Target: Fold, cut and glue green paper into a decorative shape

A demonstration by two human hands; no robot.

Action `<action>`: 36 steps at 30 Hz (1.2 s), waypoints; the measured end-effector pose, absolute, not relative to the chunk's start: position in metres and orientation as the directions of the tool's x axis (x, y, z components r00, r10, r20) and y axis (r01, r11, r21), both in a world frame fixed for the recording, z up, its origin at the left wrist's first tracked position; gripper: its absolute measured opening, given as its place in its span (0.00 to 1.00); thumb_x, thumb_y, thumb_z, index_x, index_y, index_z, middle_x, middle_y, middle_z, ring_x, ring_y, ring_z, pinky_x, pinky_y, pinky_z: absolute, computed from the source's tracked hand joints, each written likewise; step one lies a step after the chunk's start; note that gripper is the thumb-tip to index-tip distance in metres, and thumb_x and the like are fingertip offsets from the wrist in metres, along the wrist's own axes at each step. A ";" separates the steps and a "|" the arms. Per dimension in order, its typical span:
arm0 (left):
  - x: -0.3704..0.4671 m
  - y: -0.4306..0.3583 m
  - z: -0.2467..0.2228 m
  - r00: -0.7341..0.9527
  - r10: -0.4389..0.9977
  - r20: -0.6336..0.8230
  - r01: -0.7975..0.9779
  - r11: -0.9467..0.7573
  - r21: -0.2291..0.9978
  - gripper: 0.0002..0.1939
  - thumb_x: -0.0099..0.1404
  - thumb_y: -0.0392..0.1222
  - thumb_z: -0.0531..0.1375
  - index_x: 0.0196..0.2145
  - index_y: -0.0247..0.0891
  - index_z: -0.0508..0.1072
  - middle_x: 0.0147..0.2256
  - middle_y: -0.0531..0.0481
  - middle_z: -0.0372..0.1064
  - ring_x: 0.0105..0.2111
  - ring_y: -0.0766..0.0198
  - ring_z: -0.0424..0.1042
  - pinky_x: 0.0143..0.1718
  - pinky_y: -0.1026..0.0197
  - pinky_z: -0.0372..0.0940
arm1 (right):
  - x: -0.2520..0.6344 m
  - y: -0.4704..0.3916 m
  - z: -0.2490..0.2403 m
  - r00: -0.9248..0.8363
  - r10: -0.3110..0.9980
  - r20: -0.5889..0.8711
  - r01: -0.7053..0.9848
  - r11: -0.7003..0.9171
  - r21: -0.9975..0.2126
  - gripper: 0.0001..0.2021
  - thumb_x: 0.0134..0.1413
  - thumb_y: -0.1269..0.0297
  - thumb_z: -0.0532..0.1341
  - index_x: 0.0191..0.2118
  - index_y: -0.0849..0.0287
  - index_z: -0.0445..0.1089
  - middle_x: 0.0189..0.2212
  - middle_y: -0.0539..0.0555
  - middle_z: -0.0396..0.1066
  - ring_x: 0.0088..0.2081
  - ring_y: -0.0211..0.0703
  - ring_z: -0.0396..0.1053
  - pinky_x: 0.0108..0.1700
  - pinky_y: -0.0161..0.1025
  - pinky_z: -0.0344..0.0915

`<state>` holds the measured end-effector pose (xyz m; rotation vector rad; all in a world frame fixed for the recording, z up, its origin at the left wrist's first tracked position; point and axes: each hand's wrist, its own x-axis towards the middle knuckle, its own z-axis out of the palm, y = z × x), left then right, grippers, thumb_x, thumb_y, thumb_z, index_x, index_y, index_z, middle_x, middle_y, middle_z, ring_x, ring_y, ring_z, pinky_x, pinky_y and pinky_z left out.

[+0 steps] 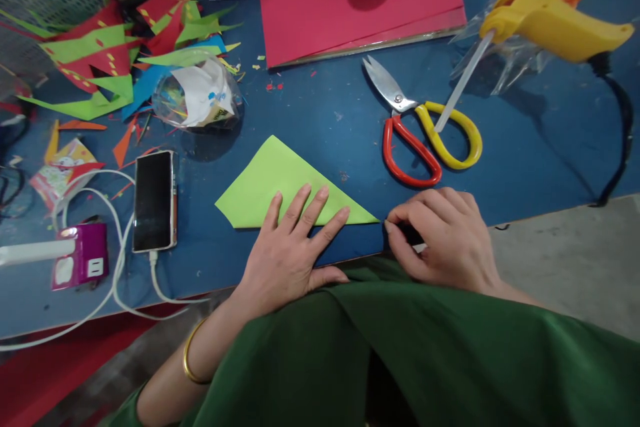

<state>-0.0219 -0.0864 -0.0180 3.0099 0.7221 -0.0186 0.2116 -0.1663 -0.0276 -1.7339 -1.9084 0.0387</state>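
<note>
The light green paper (270,177) lies folded under the left hand (290,243), its long straight side facing the person and its right point ending just beside the fingertips of the right hand (447,233). The left hand is laid flat with fingers spread over the lower part of the sheet, pressing rather than gripping, its thumb reaching off toward the right hand. The right hand is curled, thumb and forefinger tips drawn close together; whether they pinch anything I cannot tell.

A narrow strip of the blue bench (305,107) separates the paper from the near edge, which both hands straddle. More bench surface shows beyond the left fingers, up to the red sheets (315,20).

Just beyond the right hand lie the scissors (399,99), blades pointing away; farther out on that side is a yellow glue gun (555,20), its white rod overlapping one scissor handle in view. Left of the left hand are a phone (153,203) and its white cable (154,273).
</note>
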 end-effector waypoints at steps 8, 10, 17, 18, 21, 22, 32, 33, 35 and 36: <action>-0.020 -0.088 -0.019 0.887 0.462 -0.019 0.463 -0.886 0.035 0.44 0.64 0.73 0.47 0.70 0.45 0.55 0.69 0.37 0.50 0.69 0.38 0.49 0.66 0.32 0.43 | 0.218 -0.170 -0.035 -0.400 0.792 0.462 0.801 0.547 -0.243 0.16 0.62 0.72 0.60 0.55 0.58 0.70 0.53 0.55 0.76 0.60 0.48 0.68 0.58 0.46 0.64; -0.020 -0.088 -0.019 0.886 0.464 -0.013 0.465 -0.885 0.038 0.45 0.64 0.73 0.47 0.70 0.45 0.55 0.69 0.37 0.51 0.69 0.38 0.50 0.66 0.32 0.43 | 0.220 -0.172 -0.039 -0.457 0.783 0.422 0.779 0.581 -0.235 0.17 0.64 0.72 0.59 0.56 0.58 0.70 0.56 0.55 0.74 0.61 0.48 0.67 0.60 0.47 0.63; -0.023 -0.088 -0.018 0.884 0.466 -0.033 0.467 -0.882 0.068 0.46 0.65 0.73 0.44 0.70 0.39 0.55 0.70 0.39 0.50 0.70 0.46 0.49 0.68 0.44 0.45 | 0.218 -0.169 -0.040 -0.450 0.768 0.456 0.792 0.579 -0.193 0.15 0.64 0.68 0.61 0.56 0.61 0.70 0.51 0.57 0.78 0.54 0.47 0.74 0.57 0.46 0.65; -0.025 -0.088 -0.018 0.884 0.465 -0.042 0.467 -0.881 0.075 0.46 0.65 0.73 0.44 0.70 0.37 0.54 0.70 0.39 0.49 0.70 0.47 0.48 0.68 0.45 0.45 | 0.217 -0.168 -0.039 -0.446 0.762 0.471 0.792 0.581 -0.190 0.15 0.64 0.68 0.62 0.55 0.62 0.71 0.50 0.57 0.78 0.53 0.47 0.75 0.56 0.46 0.65; -0.031 -0.084 -0.017 0.887 0.458 -0.065 0.462 -0.880 0.108 0.46 0.67 0.72 0.44 0.70 0.35 0.53 0.70 0.39 0.48 0.70 0.49 0.47 0.69 0.47 0.44 | 0.215 -0.166 -0.036 -0.444 0.747 0.495 0.786 0.590 -0.185 0.17 0.62 0.69 0.64 0.55 0.62 0.71 0.48 0.57 0.79 0.50 0.48 0.76 0.54 0.46 0.66; -0.035 -0.083 -0.016 0.887 0.456 -0.070 0.462 -0.879 0.120 0.46 0.67 0.71 0.43 0.70 0.34 0.53 0.70 0.39 0.49 0.71 0.50 0.46 0.69 0.47 0.43 | 0.215 -0.166 -0.035 -0.442 0.745 0.501 0.785 0.590 -0.185 0.17 0.62 0.69 0.64 0.56 0.61 0.70 0.47 0.57 0.80 0.50 0.48 0.76 0.53 0.46 0.66; -0.091 -0.076 -0.017 0.836 0.544 -0.070 0.548 -0.836 0.041 0.50 0.67 0.72 0.41 0.72 0.31 0.38 0.71 0.37 0.46 0.71 0.48 0.44 0.70 0.44 0.39 | 0.213 -0.166 -0.032 -0.427 0.749 0.506 0.797 0.577 -0.181 0.19 0.61 0.69 0.64 0.58 0.58 0.69 0.48 0.53 0.79 0.49 0.48 0.77 0.52 0.47 0.67; -0.097 -0.076 -0.017 0.827 0.558 -0.068 0.560 -0.828 0.027 0.50 0.67 0.72 0.41 0.72 0.31 0.38 0.70 0.36 0.47 0.71 0.47 0.44 0.70 0.43 0.39 | 0.213 -0.166 -0.032 -0.429 0.748 0.507 0.799 0.576 -0.174 0.19 0.61 0.69 0.64 0.57 0.58 0.69 0.47 0.53 0.79 0.49 0.48 0.77 0.52 0.47 0.67; -0.109 -0.077 -0.016 0.805 0.590 -0.060 0.591 -0.806 0.010 0.50 0.68 0.72 0.40 0.72 0.30 0.39 0.70 0.34 0.48 0.71 0.46 0.46 0.69 0.40 0.39 | 0.213 -0.166 -0.033 -0.432 0.744 0.510 0.801 0.576 -0.161 0.17 0.61 0.69 0.64 0.56 0.59 0.70 0.47 0.54 0.79 0.49 0.48 0.77 0.52 0.47 0.67; -0.114 -0.078 -0.016 0.791 0.610 -0.051 0.611 -0.791 0.009 0.49 0.68 0.71 0.40 0.72 0.30 0.40 0.70 0.34 0.49 0.70 0.45 0.46 0.69 0.39 0.40 | 0.213 -0.166 -0.034 -0.433 0.741 0.513 0.802 0.577 -0.155 0.17 0.61 0.69 0.64 0.55 0.60 0.70 0.47 0.55 0.79 0.48 0.48 0.77 0.53 0.47 0.67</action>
